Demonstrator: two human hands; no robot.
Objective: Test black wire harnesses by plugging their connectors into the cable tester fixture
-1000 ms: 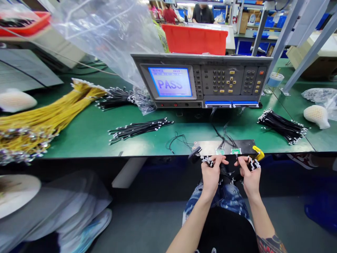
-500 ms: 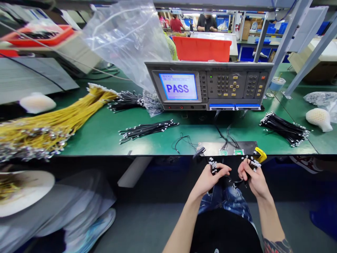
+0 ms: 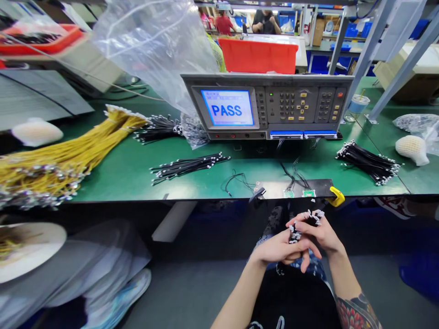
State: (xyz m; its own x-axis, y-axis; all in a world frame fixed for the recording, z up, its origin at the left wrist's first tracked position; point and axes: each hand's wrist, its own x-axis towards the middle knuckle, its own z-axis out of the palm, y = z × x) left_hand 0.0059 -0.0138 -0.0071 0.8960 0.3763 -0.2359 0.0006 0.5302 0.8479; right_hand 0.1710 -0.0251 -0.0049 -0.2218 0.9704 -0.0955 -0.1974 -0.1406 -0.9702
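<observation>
Below the bench edge, over my lap, my left hand (image 3: 286, 246) is closed around several short black cables (image 3: 294, 234) with white connectors poking out above its thumb. My right hand (image 3: 317, 230) overlaps it from the right and grips more black cables (image 3: 315, 217), whose white ends show over its fingers. The hands touch each other. Most of the cable length is hidden by the hands and the dark clothing. Just above them, a test fixture (image 3: 322, 188) with two small green connector boards (image 3: 308, 193) sits at the bench edge.
A tester (image 3: 267, 107) reading PASS stands behind the fixture. Black cable bundles lie left (image 3: 188, 167) and right (image 3: 370, 162). A yellow clamp (image 3: 338, 196) and a dark clamp (image 3: 257, 195) grip the bench edge. Yellow cables (image 3: 68, 157) spread at far left. Another person's leg (image 3: 103, 265) is lower left.
My hands have come together from apart and lowered slightly, each still with cables. My right hand moved left onto the left one. The view has shifted slightly.
</observation>
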